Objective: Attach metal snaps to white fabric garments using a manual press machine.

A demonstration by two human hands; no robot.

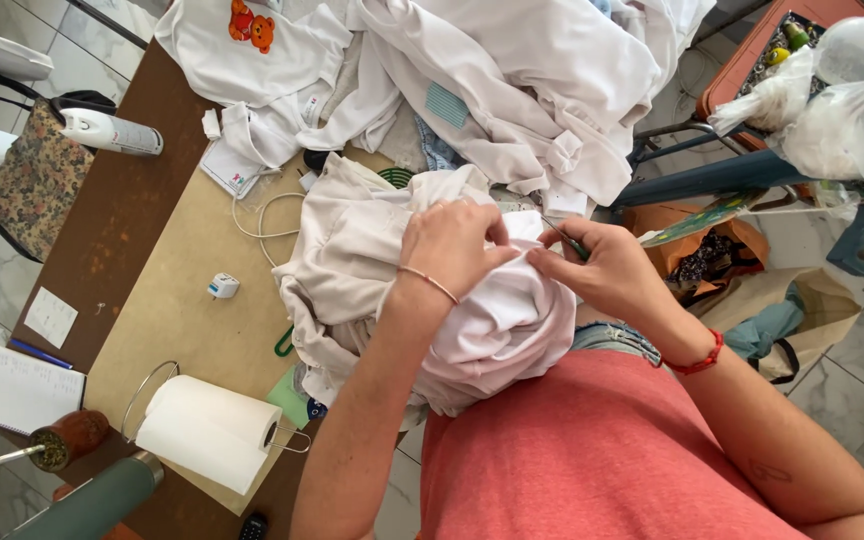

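My left hand grips a bunched white garment held against my lap, fingers closed into the fabric. My right hand pinches a thin green-handled tool at the cloth, right beside the left fingers. A cream garment lies bundled under and left of the white one, resting on the table edge. I wear a thin bracelet on the left wrist and a red cord on the right.
A brown table with a tan board carries a pile of white clothes, a paper towel roll, a white plug, a spray can, a notebook and a cup with a straw. Bags stand on the floor at right.
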